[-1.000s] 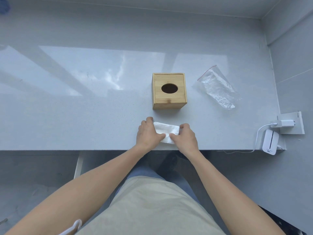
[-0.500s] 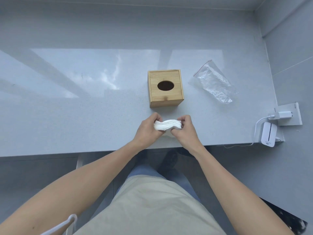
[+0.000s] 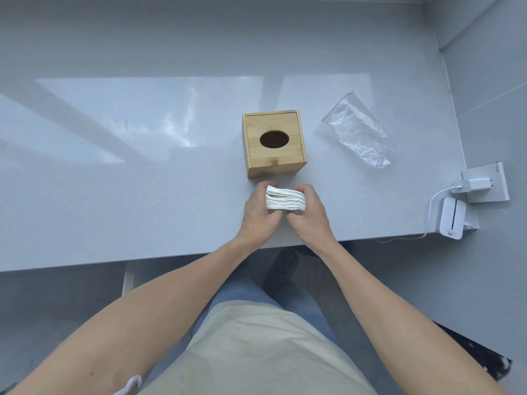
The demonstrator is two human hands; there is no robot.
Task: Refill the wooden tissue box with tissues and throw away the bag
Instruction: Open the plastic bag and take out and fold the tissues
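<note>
A square wooden tissue box (image 3: pixel 273 143) with a dark oval hole in its top stands on the grey countertop (image 3: pixel 128 181). Just in front of it, a stack of white tissues (image 3: pixel 285 198) is pinched from both sides, its layered edge toward me. My left hand (image 3: pixel 258 213) grips its left end and my right hand (image 3: pixel 309 213) grips its right end. The stack is held slightly above the counter, a short gap from the box's front wall. An empty clear plastic bag (image 3: pixel 358 132) with a red zip line lies flat to the right of the box.
At the counter's right end sit a white wall socket plate with a plugged charger (image 3: pixel 479 185) and a small white device (image 3: pixel 452 218) on its cable. A grey wall (image 3: pixel 490 81) borders the right side. The counter's front edge runs just below my wrists.
The tissue stack has been lifted off the counter and turned edge-up, then carried forward toward the wooden box. Both hands have kept hold of it. Box and bag have stayed put.
</note>
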